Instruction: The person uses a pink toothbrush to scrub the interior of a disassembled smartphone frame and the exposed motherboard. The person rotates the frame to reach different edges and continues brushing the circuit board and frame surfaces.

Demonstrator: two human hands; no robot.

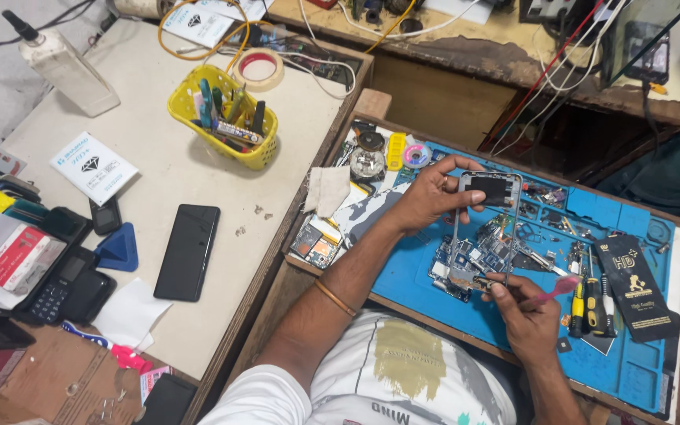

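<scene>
Two hands (434,193) (525,315) hold one phone frame (485,228).

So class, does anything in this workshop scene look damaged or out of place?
Yes. The left hand holds an opened phone frame with bare insides. The far wooden bench edge is worn, and loose parts clutter the blue mat.
</scene>
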